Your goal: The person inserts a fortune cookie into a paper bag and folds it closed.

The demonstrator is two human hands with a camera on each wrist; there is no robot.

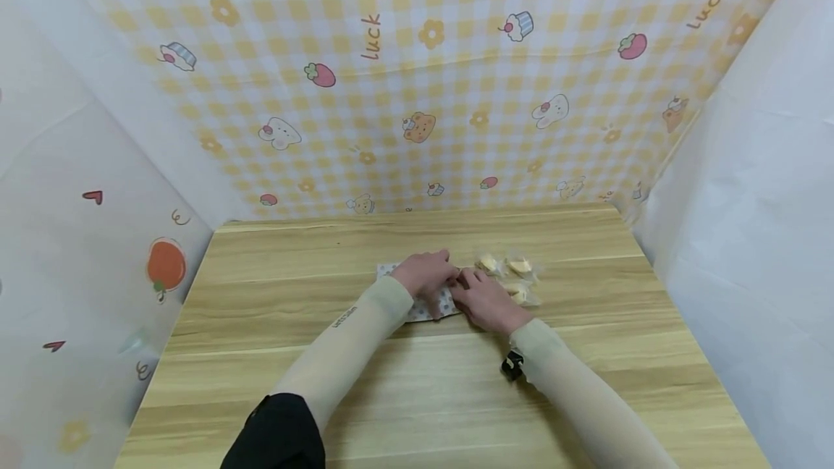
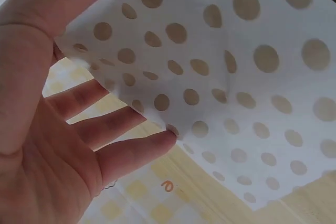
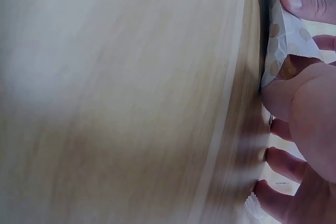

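A white paper bag with tan polka dots (image 1: pixel 446 304) lies on the wooden table, its long side running left to right. My left hand (image 1: pixel 426 275) reaches over it and holds it near its right end. In the left wrist view, the thumb and fingers lie on either side of the dotted bag (image 2: pixel 210 66). At the bag's right end, my right hand (image 1: pixel 485 302) pinches the mouth. The right wrist view shows the bag's brown inside (image 3: pixel 298 66) beside the right thumb (image 3: pixel 281 98). Some fingertips are hidden, and the bag's contents cannot be seen.
Three small clear-wrapped snacks, one at the back (image 1: pixel 489 263), one to its right (image 1: pixel 521 268) and one nearer (image 1: pixel 521 294), lie just right of the right hand. A yellow checked cloth (image 1: pixel 391 93) hangs behind the wooden table (image 1: pixel 443 396); white sheets flank both sides.
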